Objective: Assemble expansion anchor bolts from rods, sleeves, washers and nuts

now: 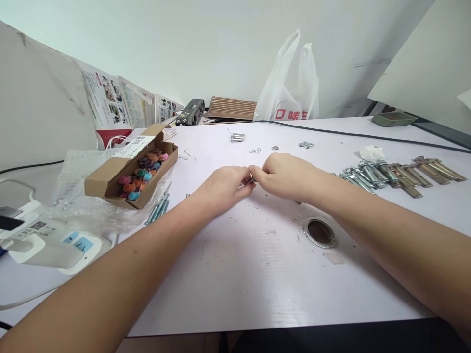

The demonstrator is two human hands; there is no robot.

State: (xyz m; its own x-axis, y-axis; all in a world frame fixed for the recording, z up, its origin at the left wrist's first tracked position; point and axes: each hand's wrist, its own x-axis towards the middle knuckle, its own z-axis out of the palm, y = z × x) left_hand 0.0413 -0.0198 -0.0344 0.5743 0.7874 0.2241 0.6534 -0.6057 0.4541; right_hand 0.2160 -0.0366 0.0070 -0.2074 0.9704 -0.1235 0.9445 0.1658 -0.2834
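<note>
Both hands meet over the middle of the white table. My left hand is closed, its thumb and fingers pinching a small metal piece that is mostly hidden. Against it from the other side press the closed fingertips of my right hand. Just beyond the hands lie several washers, a small ring-shaped piece and a cluster of nuts. Metal sleeves lie side by side farther back. Silver expansion bolts and brass-coloured ones are grouped at the right.
At left stand an open cardboard box of colourful pieces and a power strip; long bolts lie nearby. A round table hole is below my right forearm. A plastic bag and black cable are behind.
</note>
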